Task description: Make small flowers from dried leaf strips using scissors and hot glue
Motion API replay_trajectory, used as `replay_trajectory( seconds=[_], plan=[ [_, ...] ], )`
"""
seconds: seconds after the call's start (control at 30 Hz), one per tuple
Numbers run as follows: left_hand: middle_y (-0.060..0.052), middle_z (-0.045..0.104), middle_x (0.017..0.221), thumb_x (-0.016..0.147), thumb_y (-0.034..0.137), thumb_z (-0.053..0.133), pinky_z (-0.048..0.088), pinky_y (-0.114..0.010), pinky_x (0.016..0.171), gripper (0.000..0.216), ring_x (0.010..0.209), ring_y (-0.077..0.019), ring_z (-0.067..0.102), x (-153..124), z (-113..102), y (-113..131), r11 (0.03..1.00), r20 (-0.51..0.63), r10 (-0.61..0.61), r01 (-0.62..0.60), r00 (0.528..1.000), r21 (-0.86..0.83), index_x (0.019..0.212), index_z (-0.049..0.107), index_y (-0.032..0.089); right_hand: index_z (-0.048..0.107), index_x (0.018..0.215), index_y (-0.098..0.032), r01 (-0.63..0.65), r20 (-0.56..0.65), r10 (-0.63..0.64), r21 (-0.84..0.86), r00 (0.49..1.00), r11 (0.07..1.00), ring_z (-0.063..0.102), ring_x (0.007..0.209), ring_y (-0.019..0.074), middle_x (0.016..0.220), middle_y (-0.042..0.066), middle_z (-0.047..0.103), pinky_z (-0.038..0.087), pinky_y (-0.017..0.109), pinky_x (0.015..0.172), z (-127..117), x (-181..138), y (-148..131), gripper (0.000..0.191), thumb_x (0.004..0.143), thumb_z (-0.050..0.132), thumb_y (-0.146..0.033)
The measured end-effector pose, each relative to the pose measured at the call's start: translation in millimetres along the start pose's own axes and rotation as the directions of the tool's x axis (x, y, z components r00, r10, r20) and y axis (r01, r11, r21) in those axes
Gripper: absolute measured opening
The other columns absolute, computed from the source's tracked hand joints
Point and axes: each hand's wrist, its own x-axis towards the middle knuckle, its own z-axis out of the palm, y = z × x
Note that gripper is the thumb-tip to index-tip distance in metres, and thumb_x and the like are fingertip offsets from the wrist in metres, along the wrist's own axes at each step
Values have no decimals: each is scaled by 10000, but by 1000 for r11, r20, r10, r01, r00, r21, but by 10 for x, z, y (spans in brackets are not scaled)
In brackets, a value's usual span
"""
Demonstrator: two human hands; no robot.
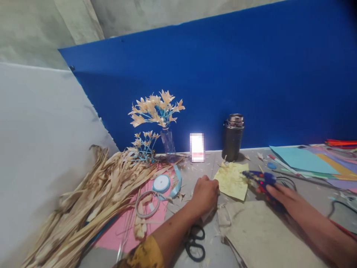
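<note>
My right hand (284, 197) is wrapped round a dark blue glue gun (260, 179) with a small red light on its side. The gun's nozzle points left, over a yellow sheet of paper (235, 188) strewn with dried scraps. Just left of that sheet, my left hand (205, 191) is closed low over the table, fingers curled down. What it pinches, if anything, is hidden from me. Black-handled scissors (196, 243) lie below my left wrist, partly covered by the forearm. A beige flat sheet (267, 227) lies between my forearms.
Dried husks (103, 193) are heaped at left beside pink paper (111, 236), a ribbon spool (161, 183) and a tape ring (139, 212). Husk flowers stand in a clear bottle (168, 141). A dark flask (233, 137) stands at the back; coloured paper (304, 160) lies right.
</note>
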Motion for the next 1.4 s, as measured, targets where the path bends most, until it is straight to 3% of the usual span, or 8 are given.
replay_trajectory(
  seconds=[0.1, 0.23, 0.37, 0.47, 0.6, 0.97, 1.23, 1.4],
  plan=[
    [-108, 709, 830, 796, 118, 612, 422, -382, 881, 144, 976, -285, 603, 37, -28, -9, 982, -32, -17, 11, 999, -186, 767, 732, 192, 740, 853, -227, -50, -127, 83, 243, 988, 969, 648, 654, 236, 695, 56, 705, 548, 317, 558, -47, 13, -82, 474, 829, 670, -695],
    [-61, 717, 791, 814, 173, 608, 458, -335, 826, 132, 874, -226, 620, 105, -82, 29, 866, -106, -152, 81, 983, -493, 737, 715, 186, 711, 849, -237, 8, -57, 14, 374, 998, 927, 579, 597, 175, 790, 58, 706, 521, 280, 543, -18, -34, -188, 472, 813, 708, -708],
    [-49, 699, 730, 815, 275, 612, 411, -257, 593, 169, 636, -149, 569, 132, -136, 93, 644, -29, -312, 189, 950, -741, 739, 698, 151, 723, 859, -219, 93, -84, -73, 274, 994, 957, 656, 676, 235, 842, 100, 732, 567, 340, 625, 63, -112, -127, 540, 769, 719, -752],
    [-63, 706, 732, 749, 271, 655, 348, -233, 521, 149, 588, -121, 528, 117, -173, 143, 495, 55, -361, 241, 931, -835, 675, 686, 146, 762, 871, -207, 144, -65, -140, 54, 988, 988, 672, 708, 263, 801, 98, 739, 576, 372, 637, 115, -202, -87, 548, 809, 671, -744],
    [-63, 699, 704, 680, 252, 706, 314, -222, 500, 119, 588, -114, 512, 84, -224, 208, 371, 137, -375, 284, 917, -884, 635, 687, 144, 803, 778, -217, 200, 16, -200, -161, 980, 966, 680, 656, 283, 750, 103, 764, 572, 383, 595, 201, -334, -168, 502, 787, 671, -702],
    [-67, 697, 700, 671, 211, 740, 269, -224, 490, 101, 608, -113, 509, 58, -291, 282, 208, 277, -351, 363, 895, -908, 640, 693, 127, 821, 811, -203, 256, 95, -242, -190, 966, 948, 771, 759, 317, 806, 102, 818, 626, 362, 706, 272, -386, -249, 350, 782, 691, -526],
    [-65, 694, 725, 669, 226, 772, 295, -218, 513, 123, 606, -101, 503, 47, -343, 277, 142, 325, -327, 386, 887, -912, 685, 710, 121, 802, 973, -175, 200, 47, -195, -135, 980, 970, 728, 751, 326, 804, 110, 782, 631, 421, 645, 275, -350, -34, 408, 786, 736, -531],
    [-68, 700, 737, 682, 227, 769, 282, -226, 518, 126, 613, -103, 503, 51, -341, 267, 135, 307, -351, 372, 885, -918, 679, 700, 121, 774, 979, -198, 236, -40, -241, -102, 970, 966, 732, 800, 327, 840, 103, 782, 629, 439, 721, 308, -411, -75, 349, 811, 718, -498]
  ],
)
